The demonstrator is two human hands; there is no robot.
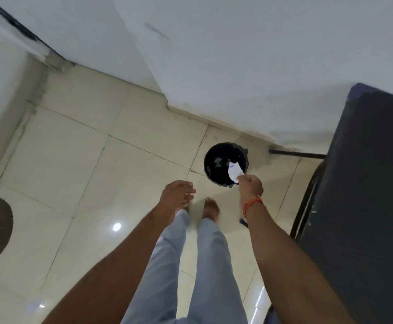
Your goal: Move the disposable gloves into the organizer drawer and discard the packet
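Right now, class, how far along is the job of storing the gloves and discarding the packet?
No gloves or drawer show, so that step cannot be checked. In hand: the right hand pinches the white packet over the black bin; the left hand is open and empty. Left: letting the packet drop in.

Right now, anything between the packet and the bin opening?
Nothing visible. The right hand holds the packet over the near edge of the black bin, whose mouth is open with no lid. The left hand is off to the side.
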